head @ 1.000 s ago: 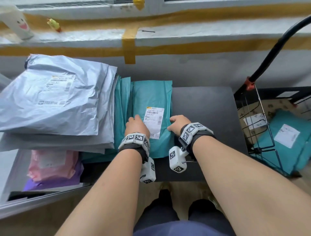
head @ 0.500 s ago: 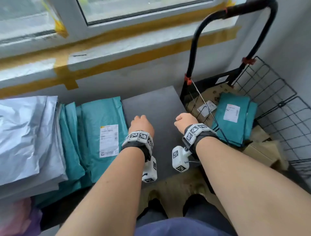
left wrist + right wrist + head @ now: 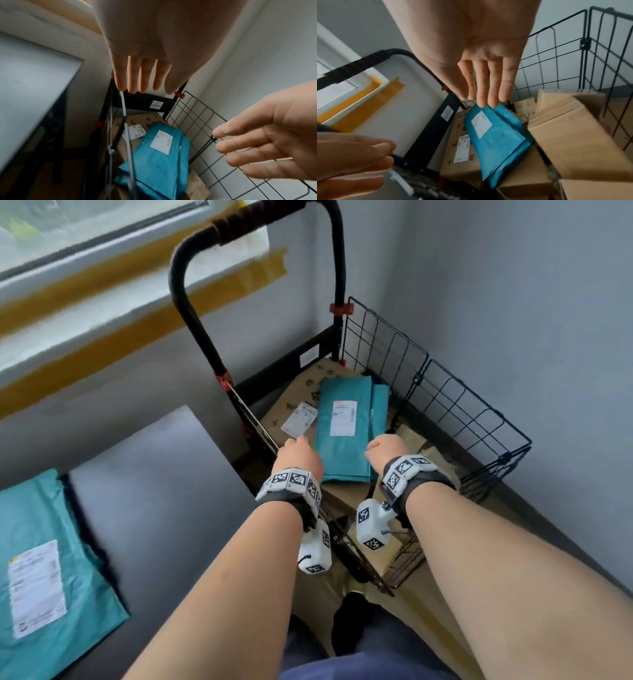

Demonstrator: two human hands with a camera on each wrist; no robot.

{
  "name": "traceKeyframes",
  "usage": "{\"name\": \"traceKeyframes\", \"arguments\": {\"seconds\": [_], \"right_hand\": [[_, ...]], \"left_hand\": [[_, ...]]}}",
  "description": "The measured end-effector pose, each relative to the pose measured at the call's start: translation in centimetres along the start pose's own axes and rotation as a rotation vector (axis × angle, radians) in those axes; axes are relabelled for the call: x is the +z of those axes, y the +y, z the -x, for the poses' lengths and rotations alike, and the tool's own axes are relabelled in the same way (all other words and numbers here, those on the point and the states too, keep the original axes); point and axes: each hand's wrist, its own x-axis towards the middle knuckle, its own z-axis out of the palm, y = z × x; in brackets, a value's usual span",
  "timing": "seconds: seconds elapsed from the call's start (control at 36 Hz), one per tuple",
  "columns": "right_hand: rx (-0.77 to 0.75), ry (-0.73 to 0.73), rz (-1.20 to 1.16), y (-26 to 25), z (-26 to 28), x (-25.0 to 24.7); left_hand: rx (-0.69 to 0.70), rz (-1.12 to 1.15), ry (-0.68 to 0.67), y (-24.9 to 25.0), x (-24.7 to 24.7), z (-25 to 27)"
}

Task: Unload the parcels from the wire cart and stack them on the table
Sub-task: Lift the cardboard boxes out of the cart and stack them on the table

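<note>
Hands: my left hand (image 3: 298, 455) and right hand (image 3: 386, 447) are spread, holding nothing, above the wire cart (image 3: 445, 402).
Parcels: teal parcel (image 3: 344, 433) lies on cardboard boxes (image 3: 573, 135) in the cart.
Worktop: grey worktop (image 3: 154, 491) carries another teal mailer (image 3: 41, 559).
Room: grey wall (image 3: 513, 285), taped window sill (image 3: 102, 313).

One wire cart (image 3: 428, 392) holds two teal mailers (image 3: 342, 433) and several cardboard boxes (image 3: 573, 135), one teal mailer (image 3: 41, 559) lies on the table (image 3: 154, 491), two hands (image 3: 301, 457) show.
</note>
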Motion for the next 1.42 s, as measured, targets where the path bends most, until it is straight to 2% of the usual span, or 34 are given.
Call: {"name": "traceKeyframes", "arguments": {"seconds": [0.11,0.19,0.56,0.92,1.03,1.11,1.22,1.42], "right_hand": [[0.085,-0.02,-0.009,3.4,-2.7,-1.5],[0.096,-0.051,-0.026,4.7,-4.5,-1.5],[0.183,-0.125,-0.103,5.4,-12.3,1.0],[0.231,-0.277,0.007,4.5,-20.5,5.2],[0.275,-0.245,-0.081,3.9,-22.4,6.8],[0.344,-0.246,-0.159,3.6,-23.8,8.0],[0.401,-0.27,-0.095,3.1,-25.1,9.1],[0.378,-0.304,-0.066,1.6,-24.8,8.8]], "left_hand": [[-0.018,-0.022,-0.029,2.7,2.1,-1.2],[-0.04,-0.035,-0.043,4.0,3.2,-2.5],[-0.096,-0.066,-0.158,6.7,6.3,-11.5],[-0.139,-0.14,-0.297,4.8,9.6,-19.0],[-0.15,-0.155,-0.324,3.7,10.4,-20.4],[-0.173,-0.169,-0.339,2.7,10.8,-21.0],[-0.216,-0.174,-0.377,2.2,10.9,-21.4],[-0.232,-0.156,-0.383,1.7,11.0,-21.2]]}}
